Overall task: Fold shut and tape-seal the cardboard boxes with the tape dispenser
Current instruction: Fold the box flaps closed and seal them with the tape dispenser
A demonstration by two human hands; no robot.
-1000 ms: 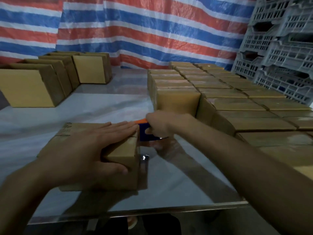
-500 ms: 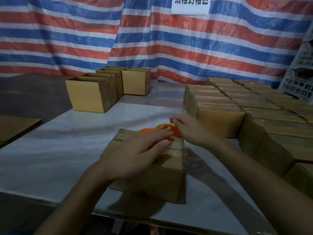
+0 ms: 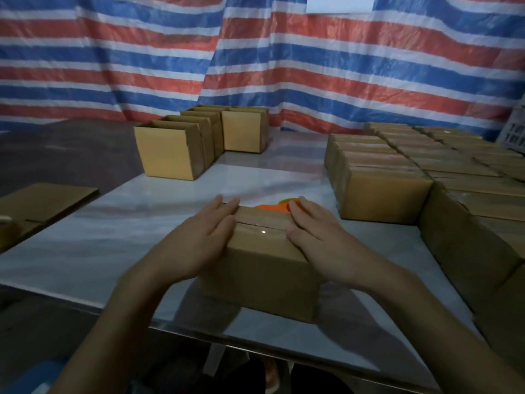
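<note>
A closed cardboard box [image 3: 261, 268] stands near the table's front edge, with a shiny strip of tape [image 3: 262, 230] along its top seam. My left hand [image 3: 199, 237] lies flat against the box's left side and top edge, fingers straight. My right hand [image 3: 318, 237] lies flat on the box's right top edge, fingers straight. The orange tape dispenser [image 3: 274, 206] lies on the table just behind the box, mostly hidden by it and by my right fingertips.
Several open-topped boxes [image 3: 170, 150] stand in a row at the back left. Several sealed boxes [image 3: 397, 177] are packed in rows along the right side. Flattened cardboard [image 3: 42, 203] lies at the far left. A striped tarpaulin [image 3: 255, 66] hangs behind the white table [image 3: 113, 231].
My right hand let go of the tape dispenser, which now lies behind the box, and came onto the box's right top edge. My left hand slid to the left edge. The view has swung left.
</note>
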